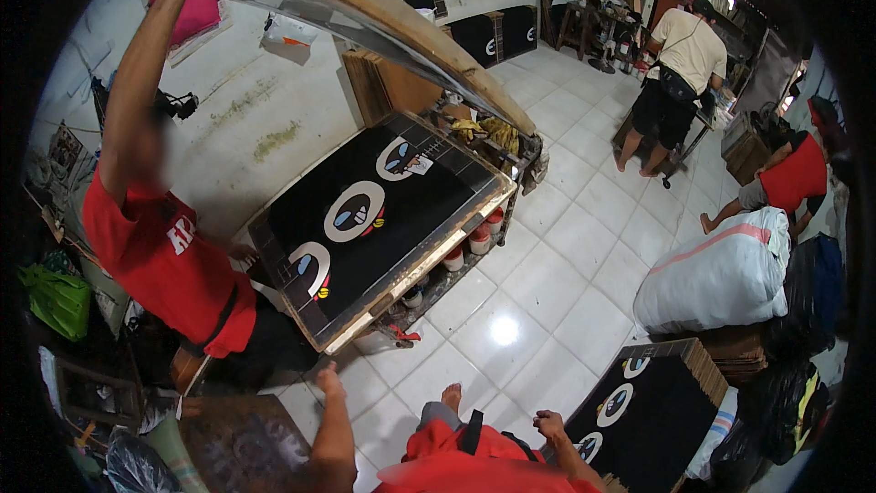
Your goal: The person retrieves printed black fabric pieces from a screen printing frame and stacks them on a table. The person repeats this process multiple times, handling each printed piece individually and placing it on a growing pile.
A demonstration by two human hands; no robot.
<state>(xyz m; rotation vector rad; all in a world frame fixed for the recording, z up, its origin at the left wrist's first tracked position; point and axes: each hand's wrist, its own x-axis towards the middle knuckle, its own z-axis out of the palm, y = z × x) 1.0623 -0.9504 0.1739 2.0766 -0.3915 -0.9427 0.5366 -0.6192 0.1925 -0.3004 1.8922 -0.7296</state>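
My left hand (pixel 330 380) reaches forward past the near corner of the printing table, fingers stretched out and holding nothing. Above the floor at the right, my right hand (pixel 550 427) has its fingers curled in, and nothing shows in it. Black fabric (pixel 383 210) with round cartoon faces lies flat on the slanted table board (pixel 420 287). Over it, a co-worker in a red shirt (pixel 182 269) holds up a wooden-framed printing screen (pixel 365 5) with a raised arm. Beside my right hand stands a stack of boards topped by similar printed black fabric (pixel 657 411).
Paint pots (pixel 480 237) stand under the table's edge. A large white sack (pixel 716 265) and black bags (pixel 803 301) line the right side. Two people, one in a cream shirt (pixel 691 50) and one in red (pixel 796 173), are farther back. A dark board (pixel 246 447) sits at lower left.
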